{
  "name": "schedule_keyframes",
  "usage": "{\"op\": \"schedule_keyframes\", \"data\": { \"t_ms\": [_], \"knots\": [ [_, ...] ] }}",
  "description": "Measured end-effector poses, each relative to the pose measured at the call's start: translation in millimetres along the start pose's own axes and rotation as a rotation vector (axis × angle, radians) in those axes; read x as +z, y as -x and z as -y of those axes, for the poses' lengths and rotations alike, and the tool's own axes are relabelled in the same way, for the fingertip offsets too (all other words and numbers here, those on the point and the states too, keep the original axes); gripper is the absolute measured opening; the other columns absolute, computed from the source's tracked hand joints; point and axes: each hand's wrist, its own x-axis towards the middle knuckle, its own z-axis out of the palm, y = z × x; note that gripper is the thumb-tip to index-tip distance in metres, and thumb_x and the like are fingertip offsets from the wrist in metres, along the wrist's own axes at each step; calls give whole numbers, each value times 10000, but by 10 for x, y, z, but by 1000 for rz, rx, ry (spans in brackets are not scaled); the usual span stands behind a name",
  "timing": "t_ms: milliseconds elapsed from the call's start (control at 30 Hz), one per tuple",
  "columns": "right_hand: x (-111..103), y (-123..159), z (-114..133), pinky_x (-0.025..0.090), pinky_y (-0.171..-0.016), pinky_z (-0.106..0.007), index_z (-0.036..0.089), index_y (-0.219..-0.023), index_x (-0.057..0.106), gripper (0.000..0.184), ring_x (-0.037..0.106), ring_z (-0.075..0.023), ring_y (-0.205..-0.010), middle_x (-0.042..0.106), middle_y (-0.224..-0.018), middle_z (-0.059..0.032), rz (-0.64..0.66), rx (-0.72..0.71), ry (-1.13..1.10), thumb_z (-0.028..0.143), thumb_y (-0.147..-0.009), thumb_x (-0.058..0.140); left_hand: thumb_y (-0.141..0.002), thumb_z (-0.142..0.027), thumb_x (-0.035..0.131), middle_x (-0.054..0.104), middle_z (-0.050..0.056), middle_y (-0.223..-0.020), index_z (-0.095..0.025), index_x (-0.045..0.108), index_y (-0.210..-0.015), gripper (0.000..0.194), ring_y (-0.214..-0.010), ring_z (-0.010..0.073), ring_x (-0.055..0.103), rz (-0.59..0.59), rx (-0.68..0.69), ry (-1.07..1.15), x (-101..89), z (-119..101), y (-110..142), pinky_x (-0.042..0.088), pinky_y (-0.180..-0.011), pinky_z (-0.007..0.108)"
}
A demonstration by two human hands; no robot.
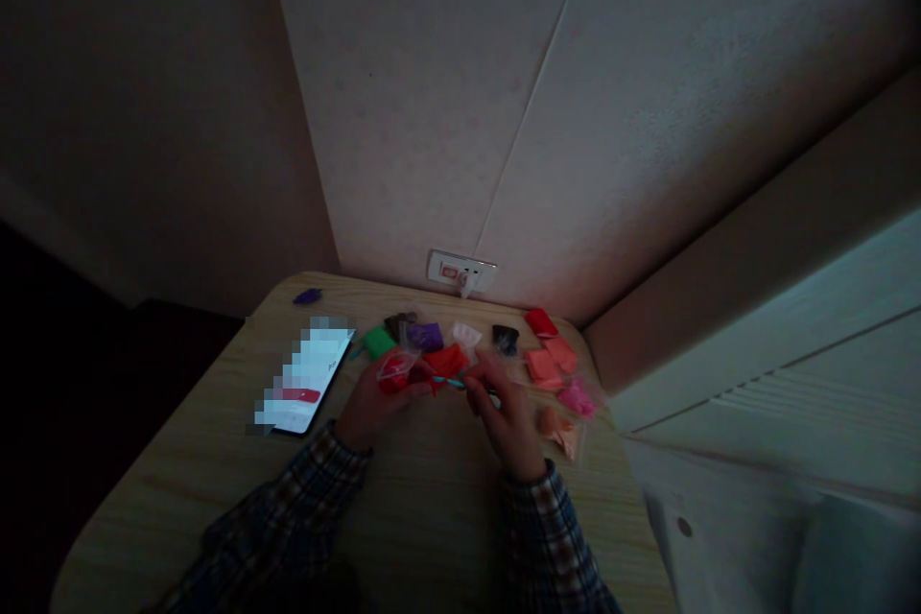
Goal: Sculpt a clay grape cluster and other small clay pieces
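My left hand point(370, 403) is closed around a small clear bag with a red lump point(394, 372) in it, which looks like modelling clay. A thin light-blue stick-like tool point(451, 382) is pinched in the fingers of my right hand point(504, 413). Its far end meets a bit of red stuff point(435, 386) by my left fingertips; whether that bit joins the bagged lump I cannot tell. Just beyond both hands lie a red-orange packet point(447, 360), a purple packet point(426, 337) and a green packet point(378, 342).
A lit phone point(309, 379) lies left on the wooden table point(432, 518). White point(466, 335), black point(506, 338), red point(541, 322), coral point(545, 369), pink point(577, 397) and peach packets point(559, 432) spread along the back and right. A small purple piece point(308, 295) sits back left. Behind is a wall socket point(461, 271).
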Motion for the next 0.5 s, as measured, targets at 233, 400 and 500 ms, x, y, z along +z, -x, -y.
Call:
{"op": "schedule_keyframes", "data": {
  "t_ms": [233, 400, 500],
  "knots": [
    [35, 6, 10, 437, -709, -323, 215, -710, 526, 207, 536, -165, -650, 569, -658, 7, -15, 7, -5, 273, -902, 476, -654, -235, 702, 689, 11, -739, -194, 622, -720, 111, -741, 205, 646, -18, 23, -46, -7, 31, -5, 515, -729, 330],
    [38, 17, -1, 430, -654, -306, 214, -789, 547, 125, 541, -160, -636, 589, -689, 3, -3, 8, -19, 286, -887, 516, -654, -235, 706, 670, -13, -719, -195, 646, -719, 97, -719, 196, 633, -20, 13, -30, 0, 16, -2, 508, -699, 302],
    [33, 15, 12, 429, -644, -307, 216, -779, 536, 130, 543, -162, -621, 581, -666, 9, -9, 18, -37, 292, -884, 522, -655, -244, 711, 669, -7, -718, -190, 647, -717, 104, -725, 198, 632, -29, 11, -19, -3, 0, 2, 509, -708, 304]
  ]
}}
